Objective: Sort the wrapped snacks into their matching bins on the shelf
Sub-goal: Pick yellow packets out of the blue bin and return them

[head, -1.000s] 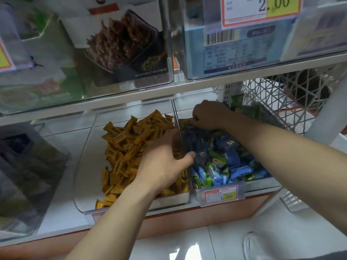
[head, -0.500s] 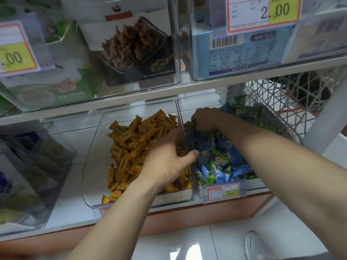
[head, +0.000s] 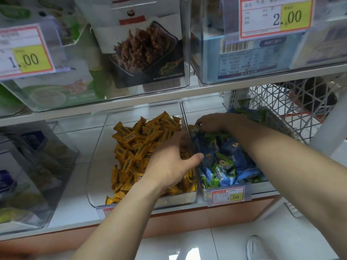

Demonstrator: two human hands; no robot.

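right hand (head: 210, 121) is curled at the back of the blue-and-green bin (head: 262, 182), fingertips pinched on what looks like a stray yellow wrapper (head: 193, 127) right by the divider wall (head: 185, 128) (small and partly hidden, so only fairly sure). left hand (head: 172, 160) lies spread and flat on the yellow snacks (head: 135, 145), thumb hooked over the divider into the blue side, gripping nothing. step in hand, i'd say: get the yellow stray out and over to the pile under the left hand. advice: lift it straight up clear of the divider before going sideways, so it doesn't drag blue and green packs (head: 227, 162) along. keep the left palm pressing the heap so it doesn't spill out the front of the yellow bin (head: 93, 184). more packs sit in the white basket (head: 293, 117) beyond the right wrist.
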